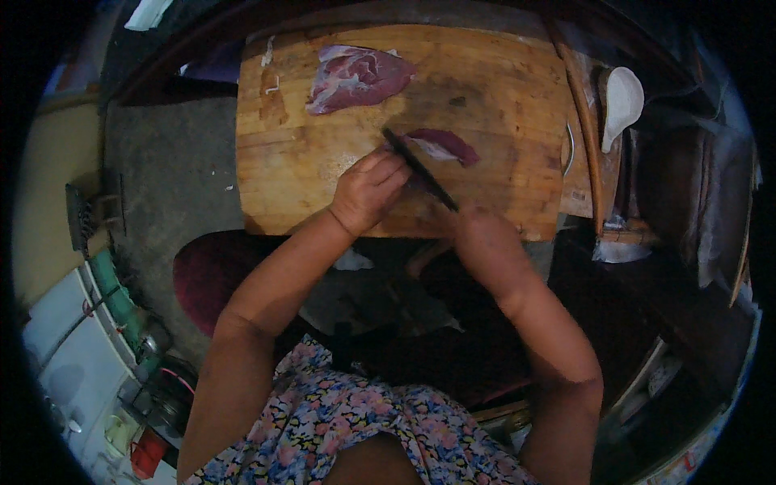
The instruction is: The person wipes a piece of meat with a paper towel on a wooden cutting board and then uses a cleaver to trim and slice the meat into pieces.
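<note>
On a wooden cutting board (303, 194) a dark knife (420, 169) stands with its blade slanting from upper left to lower right. My right hand (482, 227) is closed around its handle end, which the hand hides. Against the blade's left side, my left hand (373, 185) rests on the board with its fingers bent; they seem to press on meat that is mostly hidden. A strip of raw red meat (445, 144) with a pale edge lies just right of the blade. Farther back on the board is a larger piece of raw meat (361, 79) with whitish membrane.
A white ladle-shaped scoop (623, 103) lies to the right of the board, near a long wooden stick (585, 121). Small pale scraps (273, 85) are at the board's back left. A dark red rounded seat (209, 279) shows below its left corner.
</note>
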Tool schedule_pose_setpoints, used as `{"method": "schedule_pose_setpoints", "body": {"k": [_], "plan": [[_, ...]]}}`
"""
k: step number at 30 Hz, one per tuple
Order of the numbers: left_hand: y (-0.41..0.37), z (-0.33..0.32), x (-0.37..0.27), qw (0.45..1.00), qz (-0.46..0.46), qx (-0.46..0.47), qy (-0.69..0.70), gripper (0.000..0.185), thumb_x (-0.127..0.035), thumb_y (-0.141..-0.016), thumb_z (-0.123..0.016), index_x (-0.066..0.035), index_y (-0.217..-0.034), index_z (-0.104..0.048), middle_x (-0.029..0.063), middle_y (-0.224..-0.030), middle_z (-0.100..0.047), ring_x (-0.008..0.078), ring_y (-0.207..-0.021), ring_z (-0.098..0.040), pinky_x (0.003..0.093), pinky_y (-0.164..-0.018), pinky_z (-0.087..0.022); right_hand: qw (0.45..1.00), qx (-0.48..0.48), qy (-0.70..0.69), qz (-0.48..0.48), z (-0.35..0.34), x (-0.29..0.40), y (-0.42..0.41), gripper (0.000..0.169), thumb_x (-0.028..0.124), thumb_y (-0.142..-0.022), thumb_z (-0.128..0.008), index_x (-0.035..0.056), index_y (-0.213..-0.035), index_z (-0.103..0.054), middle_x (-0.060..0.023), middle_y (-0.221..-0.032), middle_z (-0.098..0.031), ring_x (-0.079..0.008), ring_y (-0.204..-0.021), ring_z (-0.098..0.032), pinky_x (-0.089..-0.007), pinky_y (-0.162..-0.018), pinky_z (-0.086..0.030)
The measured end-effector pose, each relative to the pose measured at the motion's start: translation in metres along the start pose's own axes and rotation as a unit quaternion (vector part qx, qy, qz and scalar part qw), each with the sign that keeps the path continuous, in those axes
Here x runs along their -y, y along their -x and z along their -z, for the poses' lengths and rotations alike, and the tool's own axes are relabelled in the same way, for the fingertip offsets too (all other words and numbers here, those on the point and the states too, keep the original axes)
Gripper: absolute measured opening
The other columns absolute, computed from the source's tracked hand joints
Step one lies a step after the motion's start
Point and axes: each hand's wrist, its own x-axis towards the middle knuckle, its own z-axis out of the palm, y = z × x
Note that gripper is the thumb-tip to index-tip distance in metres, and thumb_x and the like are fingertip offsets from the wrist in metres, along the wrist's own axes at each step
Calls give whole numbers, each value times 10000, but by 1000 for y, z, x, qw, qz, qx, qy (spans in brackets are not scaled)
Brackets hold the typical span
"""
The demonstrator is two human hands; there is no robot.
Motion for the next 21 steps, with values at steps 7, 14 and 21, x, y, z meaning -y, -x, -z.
{"method": "schedule_pose_setpoints", "body": {"k": [7, 14, 21], "plan": [[-3, -1, -4, 1000, -12, 9, -3, 299, 2, -668, -712, -38, -960, -665, 108, -987, -632, 319, -955, -624, 393, -854, -534, 997, 0, -68, 46, 0, 0, -11, 189, 111, -907, -492, -16, -1004, -593, -279, -952, -663, -434, -880, -657, -512, -741, -520], [-2, 1, -2, 1000, -8, 16, -5, 348, -8, -639, -714, -58, -980, -665, 96, -1033, -634, 303, -989, -616, 375, -852, -535, 996, -31, -88, 11, -8, 8, -32, 175, 82, -884, -504, -18, -1010, -573, -264, -885, -662, -430, -830, -656, -517, -727, -521], [0, 2, -4, 1000, -10, 9, -8, 344, -6, -651, -721, -53, -988, -666, 103, -1048, -627, 308, -999, -615, 371, -859, -536, 999, -7, -16, -31, -4, -21, 23, 181, 160, -930, -528, 2, -961, -612, -249, -827, -647, -447, -797, -631, -517, -720, -504]]}}
